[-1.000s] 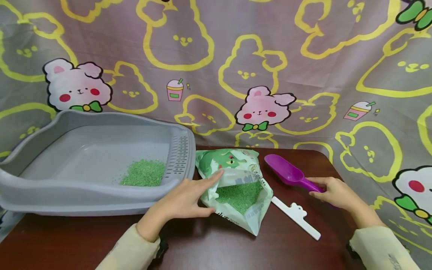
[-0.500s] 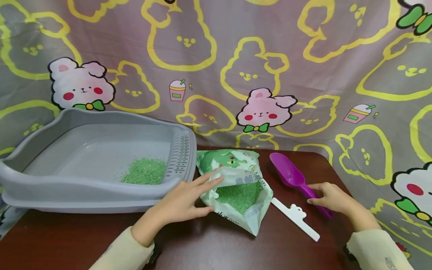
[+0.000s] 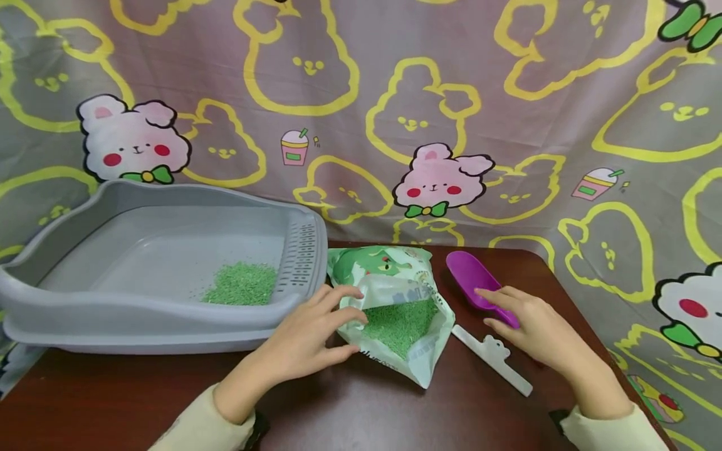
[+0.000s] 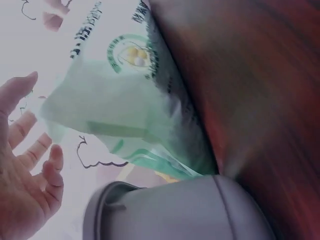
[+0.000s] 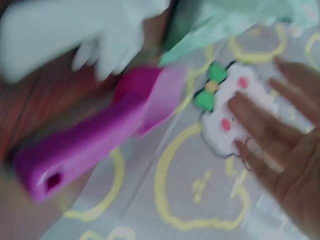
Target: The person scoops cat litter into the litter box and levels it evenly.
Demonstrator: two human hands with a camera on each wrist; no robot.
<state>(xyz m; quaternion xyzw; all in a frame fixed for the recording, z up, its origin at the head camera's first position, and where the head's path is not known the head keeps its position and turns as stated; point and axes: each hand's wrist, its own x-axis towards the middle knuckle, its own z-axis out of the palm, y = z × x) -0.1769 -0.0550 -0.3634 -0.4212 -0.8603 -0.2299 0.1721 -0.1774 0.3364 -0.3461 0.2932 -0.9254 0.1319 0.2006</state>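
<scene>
The open bag (image 3: pixel 395 307) of green granules (image 3: pixel 402 322) lies on the dark wooden table (image 3: pixel 350 413), its mouth turned toward the person; everything else is placed from this bag. The left hand (image 3: pixel 307 338) rests on the bag's left edge, fingers nearly straight and spread over the lip, the thumb lying along the lower edge; in the head view the fingertips touch the plastic but do not curl round it, and in the left wrist view the hand (image 4: pixel 25 170) shows with loosely opened fingers (image 4: pixel 52 167) beside the bag (image 4: pixel 125 110). Just right of the bag lies the purple scoop (image 3: pixel 479 285), its bowl pointing away from the person; the right hand (image 3: pixel 533 329) hovers over the scoop's handle with fingers extended and relaxed, gripping nothing, though whether they touch the handle cannot be told; the right wrist view, blurred, shows the scoop (image 5: pixel 95 145) apart from the open palm (image 5: pixel 295 165). Between bag and right hand lies a flat white clip (image 3: pixel 492 358). Left of the bag, touching it, stands a grey litter tray (image 3: pixel 62 313) holding a small heap of green litter (image 3: pixel 241 285). Behind the bag hangs a cartoon rabbit curtain (image 3: pixel 440 94).
</scene>
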